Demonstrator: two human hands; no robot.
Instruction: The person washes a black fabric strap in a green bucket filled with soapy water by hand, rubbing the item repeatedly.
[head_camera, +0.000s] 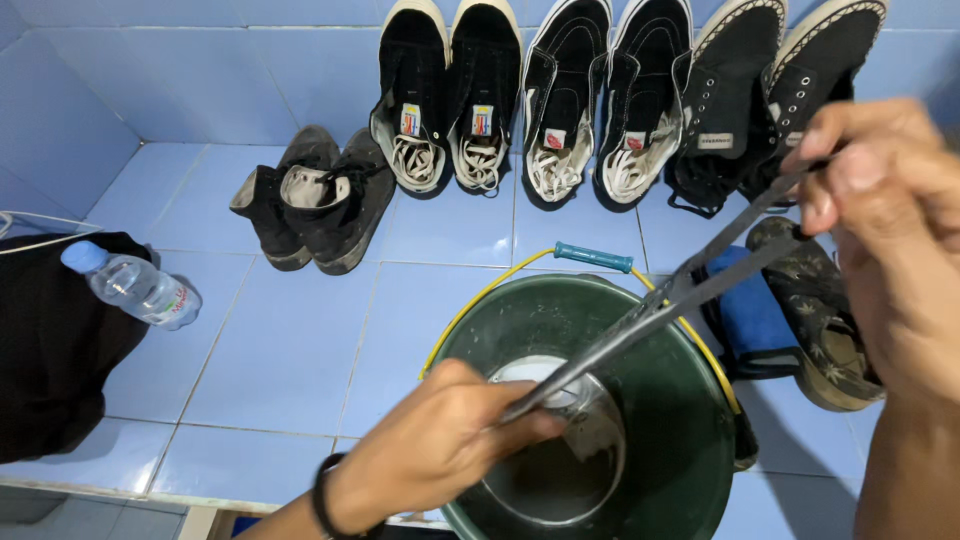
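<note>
My right hand (885, 215) grips the handles of a pair of grey metal scissors (680, 290) at the right. The blades slant down and left over a dark green bucket (690, 420). My left hand (435, 450), a black band on its wrist, pinches a small white and silver packet (525, 372) above the bucket's mouth. The scissor tips meet the packet right at my left fingers. Inside the bucket there is some cloudy water. Its yellow wire handle with a teal grip (593, 257) lies back over the far rim.
Three pairs of black sneakers (560, 110) lean against the blue tiled wall, and another black pair (315, 200) lies on the floor. A camouflage shoe (825, 320) and blue cloth (750, 315) sit right of the bucket. A water bottle (135, 290) rests on black fabric (50, 350) at left.
</note>
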